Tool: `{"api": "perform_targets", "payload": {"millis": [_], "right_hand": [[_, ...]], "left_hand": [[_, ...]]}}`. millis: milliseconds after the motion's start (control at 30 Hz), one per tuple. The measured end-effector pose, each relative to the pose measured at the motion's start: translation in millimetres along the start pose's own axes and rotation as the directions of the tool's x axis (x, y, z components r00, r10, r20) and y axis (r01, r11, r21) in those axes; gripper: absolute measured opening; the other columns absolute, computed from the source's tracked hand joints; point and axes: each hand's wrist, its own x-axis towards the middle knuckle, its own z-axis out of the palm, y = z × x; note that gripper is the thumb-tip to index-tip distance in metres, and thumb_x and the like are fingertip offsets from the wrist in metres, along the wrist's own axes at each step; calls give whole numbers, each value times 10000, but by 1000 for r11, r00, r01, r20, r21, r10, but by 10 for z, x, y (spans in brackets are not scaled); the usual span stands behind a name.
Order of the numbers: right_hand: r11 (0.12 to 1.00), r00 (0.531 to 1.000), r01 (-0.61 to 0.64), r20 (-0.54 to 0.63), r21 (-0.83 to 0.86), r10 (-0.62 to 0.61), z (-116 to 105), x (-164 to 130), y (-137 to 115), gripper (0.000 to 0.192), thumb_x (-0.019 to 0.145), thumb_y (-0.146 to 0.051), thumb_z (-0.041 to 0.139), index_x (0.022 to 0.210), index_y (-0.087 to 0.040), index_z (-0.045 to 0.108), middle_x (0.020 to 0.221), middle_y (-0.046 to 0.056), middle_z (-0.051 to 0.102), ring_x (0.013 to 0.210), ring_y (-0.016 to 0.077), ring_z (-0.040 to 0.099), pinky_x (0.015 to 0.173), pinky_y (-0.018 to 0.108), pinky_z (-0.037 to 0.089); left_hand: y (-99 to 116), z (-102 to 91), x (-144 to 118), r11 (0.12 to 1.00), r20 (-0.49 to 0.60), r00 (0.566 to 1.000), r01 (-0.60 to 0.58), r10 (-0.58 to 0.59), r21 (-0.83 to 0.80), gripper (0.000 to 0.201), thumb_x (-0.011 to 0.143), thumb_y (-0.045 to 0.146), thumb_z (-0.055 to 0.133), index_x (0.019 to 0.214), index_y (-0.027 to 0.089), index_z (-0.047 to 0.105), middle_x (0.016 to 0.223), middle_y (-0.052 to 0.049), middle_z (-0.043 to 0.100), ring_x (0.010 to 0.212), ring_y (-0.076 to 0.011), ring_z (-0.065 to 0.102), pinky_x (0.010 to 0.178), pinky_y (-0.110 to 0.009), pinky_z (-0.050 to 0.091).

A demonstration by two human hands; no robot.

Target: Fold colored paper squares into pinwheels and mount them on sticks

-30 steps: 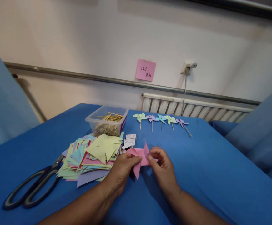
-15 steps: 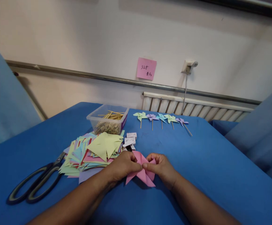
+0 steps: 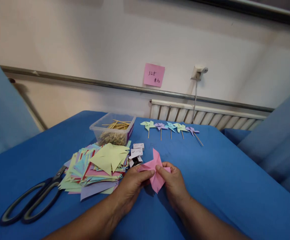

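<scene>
A pink paper pinwheel shape (image 3: 155, 170) is held just above the blue table (image 3: 222, 176). My left hand (image 3: 132, 186) pinches its left side, thumb and forefinger meeting near the centre. My right hand (image 3: 173, 183) pinches the right side, fingertips against the paper's middle. One pointed flap sticks up, another hangs down between my hands. To the left of my left hand lies a pile of cut coloured paper squares (image 3: 97, 166).
Large black scissors (image 3: 27, 206) lie at the left. A clear tub of wooden sticks (image 3: 113, 130) stands behind the pile, small white boxes (image 3: 137, 151) beside it. Several finished pinwheels on sticks (image 3: 170, 128) lie in a row at the back. A pink note (image 3: 154, 75) is on the wall.
Both hands turned the pink paper: the flaps pointed down half a second ago, and now one flap points up again. The hands stayed close together.
</scene>
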Motion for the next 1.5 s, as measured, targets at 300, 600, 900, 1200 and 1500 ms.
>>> {"api": "perform_targets", "payload": {"millis": [300, 600, 900, 1200, 1500], "right_hand": [[1000, 995, 0, 102, 11, -1, 2, -23, 57, 237, 710, -357, 695, 742, -148, 588, 630, -1, 611, 533, 121, 536, 558, 255, 419], [878, 924, 380, 161, -292, -347, -22, -8, 27, 380, 839, -279, 533, 1204, -227, 442, 775, -5, 600, 668, 132, 564, 663, 271, 462], [682, 796, 591, 454, -432, -402, -5, -119, 26, 370, 775, -115, 532, 1118, -247, 569, 880, 5, 641, 757, 139, 593, 734, 266, 473], [892, 926, 330, 290, -308, -242, 28, -62, -22, 144, 783, -310, 607, 784, -170, 641, 717, 17, 636, 664, 145, 579, 632, 257, 449], [938, 966, 230, 176, -260, -188, 38, -33, -36, 226, 718, -371, 663, 672, -166, 579, 571, -29, 536, 531, 102, 472, 535, 228, 375]], "left_hand": [[-64, -11, 18, 995, -102, 994, -40, 30, -96, 152, 614, 223, 726, 710, 118, 672, 669, -55, 674, 651, -172, 607, 646, -278, 455], [204, -157, 52, 970, -227, 972, -116, 66, -215, 104, 651, 160, 704, 724, 126, 638, 659, -20, 664, 622, -146, 609, 622, -265, 492], [224, -194, 25, 964, -155, 987, -84, 45, -253, 80, 647, 144, 702, 692, 142, 636, 660, -11, 657, 625, -136, 597, 613, -255, 496], [118, -134, 11, 992, -144, 988, -76, 61, -105, 127, 654, 190, 702, 602, 129, 604, 551, 11, 590, 548, -108, 534, 560, -230, 439], [27, -140, 36, 998, -114, 992, -54, 50, -33, 127, 652, 194, 684, 581, 131, 600, 566, -12, 595, 557, -120, 547, 566, -233, 430]]}}
